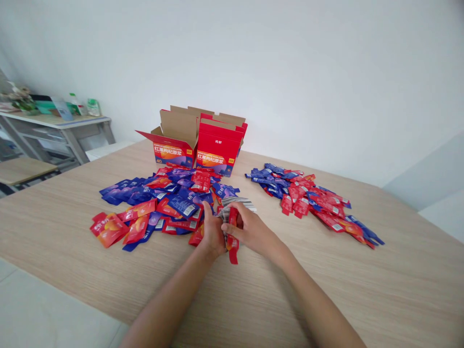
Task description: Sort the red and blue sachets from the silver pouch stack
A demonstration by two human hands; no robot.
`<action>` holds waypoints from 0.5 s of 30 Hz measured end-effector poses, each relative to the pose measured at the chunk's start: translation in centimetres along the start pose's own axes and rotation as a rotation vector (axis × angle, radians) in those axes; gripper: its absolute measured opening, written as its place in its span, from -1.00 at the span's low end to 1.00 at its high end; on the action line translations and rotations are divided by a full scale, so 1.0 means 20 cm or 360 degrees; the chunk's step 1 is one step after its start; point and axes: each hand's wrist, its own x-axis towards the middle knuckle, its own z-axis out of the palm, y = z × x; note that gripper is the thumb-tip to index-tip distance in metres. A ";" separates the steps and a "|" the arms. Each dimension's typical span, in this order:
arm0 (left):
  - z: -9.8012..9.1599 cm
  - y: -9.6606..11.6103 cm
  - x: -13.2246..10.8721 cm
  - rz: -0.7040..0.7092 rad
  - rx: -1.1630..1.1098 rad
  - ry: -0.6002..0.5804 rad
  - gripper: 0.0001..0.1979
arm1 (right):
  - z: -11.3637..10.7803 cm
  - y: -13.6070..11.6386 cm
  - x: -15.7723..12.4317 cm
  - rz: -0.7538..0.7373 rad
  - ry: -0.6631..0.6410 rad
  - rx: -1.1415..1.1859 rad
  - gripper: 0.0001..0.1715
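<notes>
Now | left hand [213, 233], right hand [252, 231] clamped on sachet stack [237, 203] between them

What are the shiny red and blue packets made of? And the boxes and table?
The packets in the left hand and right hand look like thin plastic or foil film: glossy print, silvery backs. The boxes seem printed cardboard: open flaps show plain brown inside. The table looks like wood or wood-look laminate, matte, with pale grain lines.
</notes>
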 end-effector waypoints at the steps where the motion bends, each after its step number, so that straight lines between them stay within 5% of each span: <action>1: -0.01 -0.01 0.00 -0.0021 -0.0012 -0.0033 -0.04 | -0.01 0.01 0.00 -0.0017 -0.0031 -0.0045 -0.41; 4: -0.02 -0.04 0.00 -0.0050 -0.0066 -0.0132 -0.09 | 0.00 0.03 0.01 -0.0111 0.0094 -0.0379 -0.31; 9: -0.02 -0.09 0.01 0.0169 -0.0218 -0.0005 -0.29 | 0.07 0.07 0.04 -0.0231 0.0437 -0.0661 -0.47; 15: -0.02 -0.10 0.01 -0.0206 -0.0158 -0.0323 -0.10 | -0.04 0.22 0.09 -0.0207 0.0982 -0.0867 -0.33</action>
